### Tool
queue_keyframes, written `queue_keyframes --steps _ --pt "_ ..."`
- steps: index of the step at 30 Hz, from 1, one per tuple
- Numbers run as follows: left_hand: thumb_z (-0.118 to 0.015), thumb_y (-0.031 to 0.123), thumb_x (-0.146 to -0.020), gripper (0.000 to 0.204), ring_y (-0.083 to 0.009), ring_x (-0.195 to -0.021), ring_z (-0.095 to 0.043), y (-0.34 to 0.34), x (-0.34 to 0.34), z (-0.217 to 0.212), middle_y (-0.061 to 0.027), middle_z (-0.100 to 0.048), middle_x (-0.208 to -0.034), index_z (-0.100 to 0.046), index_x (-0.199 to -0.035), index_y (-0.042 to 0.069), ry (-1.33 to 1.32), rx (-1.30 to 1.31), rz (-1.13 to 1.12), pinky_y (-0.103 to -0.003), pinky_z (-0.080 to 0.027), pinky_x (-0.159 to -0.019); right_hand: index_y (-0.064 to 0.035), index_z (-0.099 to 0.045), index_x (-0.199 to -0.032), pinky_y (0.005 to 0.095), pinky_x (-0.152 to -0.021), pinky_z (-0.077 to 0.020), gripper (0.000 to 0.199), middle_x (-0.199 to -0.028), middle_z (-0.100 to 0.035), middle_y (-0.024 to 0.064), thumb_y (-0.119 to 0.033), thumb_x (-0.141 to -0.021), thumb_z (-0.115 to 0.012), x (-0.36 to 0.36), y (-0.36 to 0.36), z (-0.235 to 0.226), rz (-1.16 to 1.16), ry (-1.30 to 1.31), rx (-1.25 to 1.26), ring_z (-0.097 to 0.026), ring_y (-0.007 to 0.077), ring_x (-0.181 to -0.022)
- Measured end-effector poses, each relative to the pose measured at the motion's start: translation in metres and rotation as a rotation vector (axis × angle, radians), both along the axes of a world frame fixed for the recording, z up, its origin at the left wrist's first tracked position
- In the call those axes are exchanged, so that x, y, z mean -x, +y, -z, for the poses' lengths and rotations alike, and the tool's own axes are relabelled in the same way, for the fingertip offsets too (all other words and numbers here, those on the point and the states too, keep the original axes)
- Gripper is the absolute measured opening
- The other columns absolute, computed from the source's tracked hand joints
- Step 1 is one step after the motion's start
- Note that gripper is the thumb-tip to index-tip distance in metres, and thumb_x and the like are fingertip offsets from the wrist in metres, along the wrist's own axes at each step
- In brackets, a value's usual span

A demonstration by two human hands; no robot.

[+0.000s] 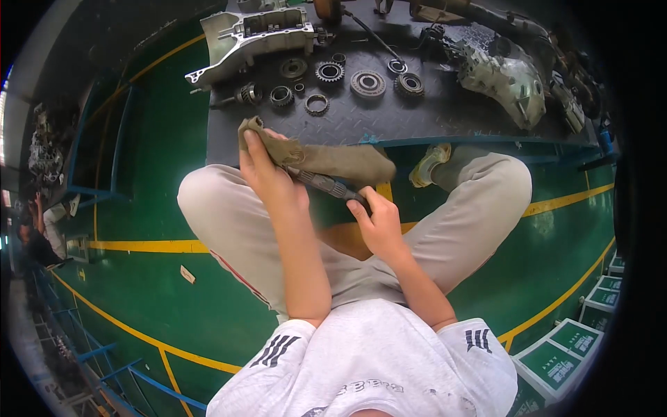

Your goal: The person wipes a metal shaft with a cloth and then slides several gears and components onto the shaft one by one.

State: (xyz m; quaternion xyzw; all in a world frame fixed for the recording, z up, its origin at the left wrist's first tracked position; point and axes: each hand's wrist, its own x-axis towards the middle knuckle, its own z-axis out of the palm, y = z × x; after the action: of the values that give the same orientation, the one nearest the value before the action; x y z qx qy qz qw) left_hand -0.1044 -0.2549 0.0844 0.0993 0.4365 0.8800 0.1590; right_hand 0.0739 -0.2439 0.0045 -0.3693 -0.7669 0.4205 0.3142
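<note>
I sit on the green floor with my knees spread. My left hand (pixel 267 174) grips a brown rag (pixel 326 158) that is wrapped around the upper end of a dark splined metal shaft (pixel 328 185). My right hand (pixel 375 221) holds the lower end of the same shaft. The shaft lies tilted across my lap, its upper end hidden under the rag. The rag's loose end drapes toward my right knee.
A dark checker-plate platform (pixel 389 118) lies ahead, bearing several gears and bearing rings (pixel 330 71), a grey metal housing (pixel 257 35) at the back left and another casing (pixel 507 80) at the right. White-and-green boxes (pixel 566 347) stand at the lower right. Yellow lines cross the floor.
</note>
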Motion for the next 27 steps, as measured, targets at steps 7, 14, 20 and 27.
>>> queue_keyframes --steps 7,14,20,27 --pt "-0.06 0.04 -0.106 0.028 -0.0092 -0.062 -0.037 0.009 0.013 0.037 0.0049 -0.037 -0.074 -0.055 -0.099 0.013 -0.095 -0.174 0.565 -0.026 -0.028 -0.055 -0.0077 -0.045 -0.069 0.0312 -0.043 -0.0274 0.063 -0.054 -0.04 0.0024 -0.059 -0.106 -0.05 -0.007 -0.006 0.02 -0.436 0.244 1.159 -0.031 0.0171 -0.043" --pt "-0.042 0.019 -0.109 0.024 -0.0082 -0.048 -0.034 0.024 0.013 0.045 0.005 -0.035 -0.063 -0.042 -0.085 0.016 -0.462 -1.313 1.321 -0.025 -0.023 -0.044 -0.0138 -0.033 -0.069 0.0269 -0.042 -0.016 0.07 -0.057 -0.024 -0.0058 -0.075 -0.102 -0.029 -0.017 -0.002 0.008 -0.861 0.232 1.675 -0.02 0.0081 -0.046" --pt "-0.056 0.037 -0.107 0.026 -0.0114 -0.061 -0.051 0.012 0.002 0.03 0.0017 -0.054 -0.075 -0.052 -0.097 0.013 -0.193 -0.378 0.674 -0.028 -0.045 -0.059 -0.009 -0.045 -0.069 0.0279 -0.045 -0.0252 0.07 -0.057 -0.041 -0.0002 -0.07 -0.103 -0.041 -0.019 0.01 0.016 -0.545 0.157 1.167 -0.034 0.0109 -0.047" --pt "-0.057 0.031 -0.109 0.041 -0.0132 -0.094 -0.063 0.025 -0.018 0.036 -0.008 -0.068 -0.111 -0.058 -0.131 -0.004 0.124 0.306 -0.02 -0.028 -0.053 -0.084 0.0023 -0.061 -0.075 0.0367 -0.049 -0.0381 0.059 -0.057 -0.045 0.0169 -0.05 -0.103 -0.06 -0.01 0.014 0.025 -0.021 -0.097 -0.013 -0.045 0.0254 -0.048"
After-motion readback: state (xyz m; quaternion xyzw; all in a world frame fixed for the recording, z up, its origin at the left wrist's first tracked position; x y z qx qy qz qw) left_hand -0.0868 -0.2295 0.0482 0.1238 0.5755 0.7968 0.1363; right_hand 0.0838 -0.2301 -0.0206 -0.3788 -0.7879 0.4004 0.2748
